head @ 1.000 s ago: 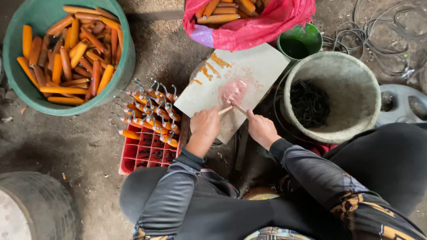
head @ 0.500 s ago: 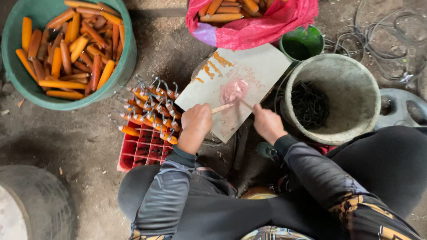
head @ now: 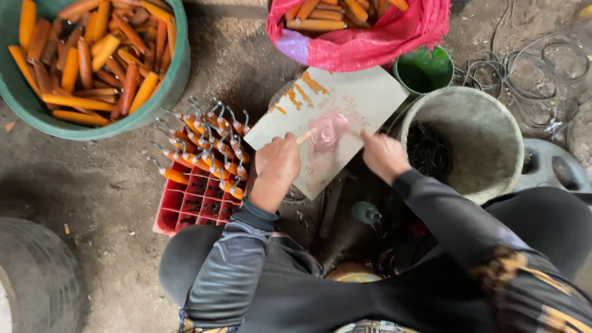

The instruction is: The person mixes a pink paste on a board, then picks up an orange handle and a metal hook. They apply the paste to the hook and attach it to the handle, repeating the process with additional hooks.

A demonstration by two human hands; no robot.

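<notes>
A white board (head: 364, 98) lies tilted in front of me, smeared with orange streaks and a blob of pink paste (head: 327, 128). My left hand (head: 277, 161) grips a thin wooden stick (head: 304, 137) whose tip touches the pink paste. My right hand (head: 383, 154) rests at the board's right edge, fingers closed near the paste; whether it holds a second stick is hidden. Both arms wear dark long sleeves.
A red crate (head: 191, 197) holds several orange-handled metal hooks (head: 206, 145) left of the board. A green tub (head: 166, 80) of orange wooden handles sits far left, a pink bag (head: 370, 43) of more handles at the top, a grey bucket (head: 468, 123) with dark wire to the right, a small green pot (head: 425, 68) behind it.
Both hands have stayed over the pink paste, the stick shifting slightly in it. The view has moved closer and a little to the right.
</notes>
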